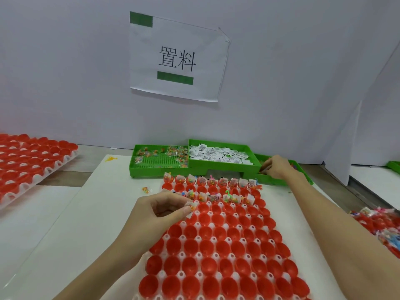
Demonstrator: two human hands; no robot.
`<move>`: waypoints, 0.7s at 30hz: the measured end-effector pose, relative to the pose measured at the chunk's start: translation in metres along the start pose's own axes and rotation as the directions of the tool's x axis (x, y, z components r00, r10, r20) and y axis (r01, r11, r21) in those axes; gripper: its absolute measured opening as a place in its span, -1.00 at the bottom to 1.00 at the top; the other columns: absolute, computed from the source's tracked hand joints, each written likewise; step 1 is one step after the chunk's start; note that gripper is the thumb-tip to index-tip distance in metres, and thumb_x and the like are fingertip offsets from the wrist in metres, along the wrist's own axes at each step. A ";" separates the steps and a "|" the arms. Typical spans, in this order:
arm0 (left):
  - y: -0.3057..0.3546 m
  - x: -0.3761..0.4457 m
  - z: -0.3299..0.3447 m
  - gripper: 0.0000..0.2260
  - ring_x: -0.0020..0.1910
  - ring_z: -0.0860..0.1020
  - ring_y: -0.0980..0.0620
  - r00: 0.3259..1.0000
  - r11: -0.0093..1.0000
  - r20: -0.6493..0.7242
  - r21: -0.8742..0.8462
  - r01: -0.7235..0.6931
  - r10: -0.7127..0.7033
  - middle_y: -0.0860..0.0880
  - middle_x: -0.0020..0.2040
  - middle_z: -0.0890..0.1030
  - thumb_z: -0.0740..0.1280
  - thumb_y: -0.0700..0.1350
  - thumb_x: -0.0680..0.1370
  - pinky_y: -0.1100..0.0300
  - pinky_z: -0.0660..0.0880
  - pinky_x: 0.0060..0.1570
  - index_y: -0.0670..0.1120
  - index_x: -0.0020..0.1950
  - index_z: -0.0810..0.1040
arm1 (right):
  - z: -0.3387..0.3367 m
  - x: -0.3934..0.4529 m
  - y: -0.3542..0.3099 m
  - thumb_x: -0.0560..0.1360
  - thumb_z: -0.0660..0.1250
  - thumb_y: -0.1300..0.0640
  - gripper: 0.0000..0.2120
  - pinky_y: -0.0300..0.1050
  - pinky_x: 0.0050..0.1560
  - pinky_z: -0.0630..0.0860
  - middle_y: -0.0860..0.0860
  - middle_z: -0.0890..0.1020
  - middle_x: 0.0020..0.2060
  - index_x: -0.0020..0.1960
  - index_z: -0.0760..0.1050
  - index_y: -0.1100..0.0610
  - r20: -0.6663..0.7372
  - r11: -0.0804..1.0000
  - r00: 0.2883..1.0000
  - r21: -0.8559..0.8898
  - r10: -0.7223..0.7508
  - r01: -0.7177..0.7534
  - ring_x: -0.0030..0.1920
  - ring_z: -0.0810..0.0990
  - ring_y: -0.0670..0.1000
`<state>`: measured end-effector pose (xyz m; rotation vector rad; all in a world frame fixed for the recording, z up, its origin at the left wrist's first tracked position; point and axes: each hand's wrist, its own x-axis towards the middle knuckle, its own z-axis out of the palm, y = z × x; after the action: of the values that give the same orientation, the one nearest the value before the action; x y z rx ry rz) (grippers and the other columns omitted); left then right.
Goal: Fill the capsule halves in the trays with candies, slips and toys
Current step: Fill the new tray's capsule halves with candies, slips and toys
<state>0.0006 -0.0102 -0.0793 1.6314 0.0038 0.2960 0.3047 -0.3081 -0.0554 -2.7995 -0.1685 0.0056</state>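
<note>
A white tray (pixel 181 254) full of red capsule halves (pixel 218 234) lies in front of me. Its two far rows hold candy bags, white slips and small toys (pixel 213 182). My left hand (pixel 160 210) pinches a small candy bag with a slip (pixel 190 210) over the left end of the third row. My right hand (pixel 276 168) reaches into the rightmost green bin (pixel 281 181), fingers curled on its contents; what they hold is hidden. A green bin of candy bags (pixel 159 162) and a green bin of white slips (pixel 218 156) stand behind the tray.
Another tray of red halves (pixel 28 161) sits at the far left. A tray of filled halves (pixel 381 224) lies at the right edge. One loose candy bag (pixel 146 189) lies on the white mat. A white wall with a paper sign (pixel 177 57) closes the back.
</note>
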 end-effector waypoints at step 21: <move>0.011 -0.005 0.004 -0.91 -0.06 0.73 0.03 0.999 0.999 0.024 0.010 0.032 -0.032 -0.03 -0.09 0.76 0.58 -0.11 0.45 0.33 0.61 0.01 0.00 -0.07 0.78 | -0.007 -0.104 -0.033 0.49 0.47 0.21 -0.86 -0.16 -0.09 0.57 0.03 0.73 -0.14 0.04 0.69 0.15 -0.334 0.763 0.942 0.615 0.022 0.200 -0.11 0.69 0.03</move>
<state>-0.0054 -0.0165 -0.0702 1.6433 0.0129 0.2515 0.1980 -0.2914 -0.0389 -2.0558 -0.1797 -0.3540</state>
